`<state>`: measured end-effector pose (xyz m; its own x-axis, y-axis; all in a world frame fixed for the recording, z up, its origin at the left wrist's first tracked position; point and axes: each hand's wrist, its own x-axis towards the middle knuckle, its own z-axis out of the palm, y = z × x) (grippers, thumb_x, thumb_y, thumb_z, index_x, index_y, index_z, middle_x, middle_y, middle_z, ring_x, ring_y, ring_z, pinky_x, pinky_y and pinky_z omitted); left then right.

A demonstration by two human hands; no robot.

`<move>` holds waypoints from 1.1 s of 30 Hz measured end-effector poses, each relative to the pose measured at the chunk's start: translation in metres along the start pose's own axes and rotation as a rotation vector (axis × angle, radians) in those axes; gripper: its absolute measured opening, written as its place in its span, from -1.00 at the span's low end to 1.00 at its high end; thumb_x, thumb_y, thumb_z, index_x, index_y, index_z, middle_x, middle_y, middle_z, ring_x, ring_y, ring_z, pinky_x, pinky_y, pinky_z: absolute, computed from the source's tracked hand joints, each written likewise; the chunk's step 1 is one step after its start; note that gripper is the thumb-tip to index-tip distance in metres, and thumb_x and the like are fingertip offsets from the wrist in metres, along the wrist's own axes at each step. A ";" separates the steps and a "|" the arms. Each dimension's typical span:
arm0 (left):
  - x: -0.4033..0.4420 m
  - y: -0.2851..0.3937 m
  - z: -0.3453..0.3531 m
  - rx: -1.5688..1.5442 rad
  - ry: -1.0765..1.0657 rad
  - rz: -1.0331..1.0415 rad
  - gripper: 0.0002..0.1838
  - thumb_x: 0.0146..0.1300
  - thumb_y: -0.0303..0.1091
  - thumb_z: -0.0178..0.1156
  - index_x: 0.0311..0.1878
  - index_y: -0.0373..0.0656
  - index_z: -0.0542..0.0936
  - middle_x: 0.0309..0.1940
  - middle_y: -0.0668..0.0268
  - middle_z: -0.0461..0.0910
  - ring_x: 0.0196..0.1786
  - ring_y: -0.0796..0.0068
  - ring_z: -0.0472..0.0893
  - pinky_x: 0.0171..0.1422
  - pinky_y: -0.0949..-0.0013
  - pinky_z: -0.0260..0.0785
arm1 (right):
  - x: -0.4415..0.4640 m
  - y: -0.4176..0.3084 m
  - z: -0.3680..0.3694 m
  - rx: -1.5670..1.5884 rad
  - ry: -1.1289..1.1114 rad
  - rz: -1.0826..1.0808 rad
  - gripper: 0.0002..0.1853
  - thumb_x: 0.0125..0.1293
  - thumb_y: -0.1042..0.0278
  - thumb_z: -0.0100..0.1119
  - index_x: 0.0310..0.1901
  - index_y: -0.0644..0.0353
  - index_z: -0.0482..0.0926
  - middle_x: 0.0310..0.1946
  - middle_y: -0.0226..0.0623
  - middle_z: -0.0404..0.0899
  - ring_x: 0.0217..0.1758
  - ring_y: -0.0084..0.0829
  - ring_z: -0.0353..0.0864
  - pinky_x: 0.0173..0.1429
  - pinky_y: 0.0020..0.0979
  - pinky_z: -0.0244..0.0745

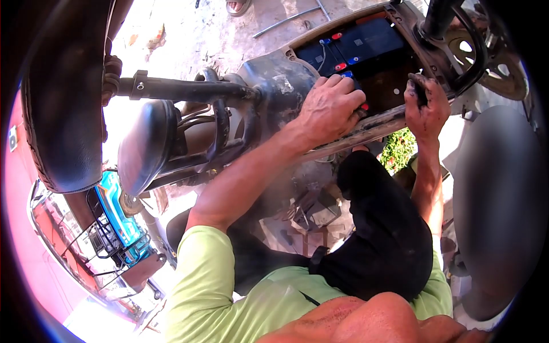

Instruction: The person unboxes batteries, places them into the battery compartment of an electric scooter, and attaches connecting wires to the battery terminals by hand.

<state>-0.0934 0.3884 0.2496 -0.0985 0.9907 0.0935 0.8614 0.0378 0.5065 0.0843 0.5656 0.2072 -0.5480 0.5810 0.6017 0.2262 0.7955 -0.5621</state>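
A battery compartment [377,121] lies open in the frame of a vehicle. Inside it are dark batteries [374,39] with red and blue terminals. My left hand [334,106] is closed over the near end of one dark battery [359,87], a blue terminal by its fingertips and a red one by its thumb side. At the right end of the compartment's near rim is my right hand [428,108], its blackened fingers curled together. What they hold, if anything, is hidden.
Left of the compartment runs a black tubular frame [189,88], with a dark seat [66,114] beyond. A wheel [486,63] stands at upper right. A metal rod [289,22] lies on the ground. A blue vehicle [120,211] stands at the left.
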 end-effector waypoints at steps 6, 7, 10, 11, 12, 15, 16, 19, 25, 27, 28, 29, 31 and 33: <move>0.001 -0.005 0.003 -0.072 -0.014 0.032 -0.80 0.13 -0.41 0.38 -0.15 -0.11 0.72 -0.23 0.26 0.54 0.00 0.18 0.54 0.12 0.11 0.34 | 0.001 -0.003 -0.001 0.016 0.009 -0.004 -0.78 0.18 0.42 0.36 -0.12 0.20 0.70 -0.29 -0.22 0.73 -0.26 -0.14 0.72 -0.11 -0.26 0.62; 0.001 -0.005 0.003 -0.088 -0.017 0.036 -0.80 0.12 -0.42 0.38 -0.15 -0.11 0.73 -0.23 0.27 0.54 0.00 0.18 0.54 0.13 0.11 0.33 | 0.002 -0.003 0.000 0.016 0.013 -0.009 -0.78 0.18 0.43 0.36 -0.12 0.20 0.70 -0.29 -0.22 0.73 -0.26 -0.14 0.72 -0.11 -0.26 0.62; 0.000 -0.005 0.005 -0.098 -0.009 0.047 -0.80 0.12 -0.44 0.37 -0.14 -0.09 0.74 -0.24 0.27 0.54 0.00 0.19 0.54 0.14 0.12 0.33 | 0.001 -0.003 -0.001 0.011 0.009 -0.002 -0.79 0.18 0.44 0.36 -0.12 0.20 0.70 -0.29 -0.21 0.73 -0.25 -0.15 0.72 -0.11 -0.27 0.61; 0.000 -0.005 0.004 -0.096 -0.013 0.045 -0.80 0.12 -0.44 0.37 -0.14 -0.10 0.74 -0.23 0.27 0.54 0.01 0.19 0.54 0.14 0.12 0.33 | 0.002 -0.003 -0.001 0.015 0.009 -0.005 -0.79 0.18 0.44 0.36 -0.12 0.20 0.70 -0.29 -0.21 0.73 -0.25 -0.15 0.72 -0.11 -0.27 0.61; 0.000 -0.005 0.003 -0.094 -0.016 0.042 -0.79 0.12 -0.44 0.38 -0.14 -0.10 0.74 -0.23 0.27 0.55 0.01 0.19 0.54 0.15 0.12 0.33 | 0.002 -0.003 -0.001 0.019 0.009 -0.009 -0.79 0.19 0.44 0.36 -0.12 0.20 0.70 -0.29 -0.21 0.73 -0.25 -0.15 0.72 -0.12 -0.27 0.61; -0.002 0.001 -0.001 -0.052 0.047 -0.021 -0.78 0.12 -0.42 0.38 -0.12 -0.12 0.74 -0.21 0.26 0.55 0.02 0.19 0.54 0.16 0.12 0.33 | 0.001 -0.003 0.000 0.024 0.016 -0.008 -0.79 0.19 0.44 0.36 -0.12 0.21 0.70 -0.29 -0.20 0.73 -0.26 -0.15 0.72 -0.11 -0.27 0.61; -0.003 0.002 -0.002 -0.034 0.079 -0.050 -0.77 0.12 -0.42 0.39 -0.12 -0.13 0.74 -0.20 0.26 0.56 0.02 0.18 0.54 0.16 0.12 0.34 | 0.001 -0.003 0.000 0.021 0.018 -0.004 -0.79 0.19 0.44 0.36 -0.11 0.21 0.70 -0.28 -0.20 0.73 -0.26 -0.15 0.72 -0.11 -0.27 0.61; -0.004 0.001 -0.001 0.005 0.020 -0.011 -0.75 0.09 -0.40 0.39 -0.11 -0.15 0.73 -0.18 0.25 0.56 0.04 0.18 0.54 0.19 0.11 0.35 | 0.000 -0.001 -0.001 0.029 0.003 -0.008 -0.78 0.19 0.45 0.36 -0.11 0.20 0.70 -0.27 -0.20 0.74 -0.25 -0.15 0.73 -0.11 -0.27 0.62; -0.005 -0.007 0.007 -0.057 0.021 0.053 -0.73 0.07 -0.40 0.37 -0.11 -0.15 0.73 -0.18 0.24 0.56 0.06 0.17 0.54 0.21 0.12 0.36 | 0.002 -0.005 -0.001 -0.029 -0.004 -0.019 -0.80 0.20 0.44 0.35 -0.12 0.20 0.70 -0.26 -0.22 0.75 -0.23 -0.16 0.75 -0.09 -0.29 0.62; -0.006 -0.005 0.004 -0.063 0.042 0.027 -0.74 0.07 -0.40 0.36 -0.12 -0.14 0.73 -0.18 0.23 0.57 0.06 0.17 0.54 0.21 0.12 0.36 | 0.002 -0.006 -0.001 -0.027 -0.003 -0.021 -0.80 0.21 0.44 0.34 -0.12 0.20 0.70 -0.26 -0.22 0.74 -0.23 -0.17 0.75 -0.09 -0.29 0.62; -0.006 -0.003 0.002 -0.067 0.052 0.014 -0.74 0.07 -0.40 0.36 -0.12 -0.14 0.73 -0.18 0.23 0.57 0.06 0.17 0.54 0.21 0.11 0.36 | 0.002 -0.006 -0.001 -0.026 -0.003 -0.021 -0.80 0.22 0.44 0.34 -0.12 0.20 0.70 -0.27 -0.23 0.74 -0.23 -0.18 0.75 -0.09 -0.29 0.62; -0.006 -0.002 0.003 -0.046 0.060 0.006 -0.75 0.07 -0.39 0.36 -0.13 -0.14 0.73 -0.18 0.23 0.57 0.06 0.17 0.54 0.20 0.11 0.37 | 0.002 -0.006 -0.001 -0.031 -0.006 -0.016 -0.81 0.22 0.44 0.34 -0.12 0.20 0.70 -0.27 -0.23 0.74 -0.23 -0.18 0.75 -0.09 -0.29 0.62; -0.004 -0.001 0.005 -0.003 0.076 -0.012 -0.76 0.07 -0.39 0.35 -0.14 -0.14 0.73 -0.19 0.24 0.58 0.05 0.17 0.54 0.19 0.11 0.38 | 0.002 -0.008 -0.001 -0.038 -0.013 -0.007 -0.81 0.22 0.44 0.33 -0.12 0.20 0.70 -0.28 -0.23 0.73 -0.24 -0.19 0.75 -0.10 -0.29 0.62; -0.003 -0.003 0.008 -0.043 0.064 0.003 -0.77 0.07 -0.39 0.35 -0.16 -0.14 0.73 -0.20 0.24 0.58 0.04 0.17 0.55 0.18 0.10 0.38 | 0.002 -0.007 -0.001 -0.048 -0.011 -0.014 -0.81 0.23 0.44 0.33 -0.12 0.20 0.70 -0.28 -0.24 0.73 -0.24 -0.19 0.74 -0.10 -0.29 0.62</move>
<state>-0.0912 0.3860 0.2409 -0.1284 0.9805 0.1491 0.8396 0.0274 0.5424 0.0824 0.5609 0.2125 -0.5606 0.5679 0.6027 0.2566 0.8111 -0.5256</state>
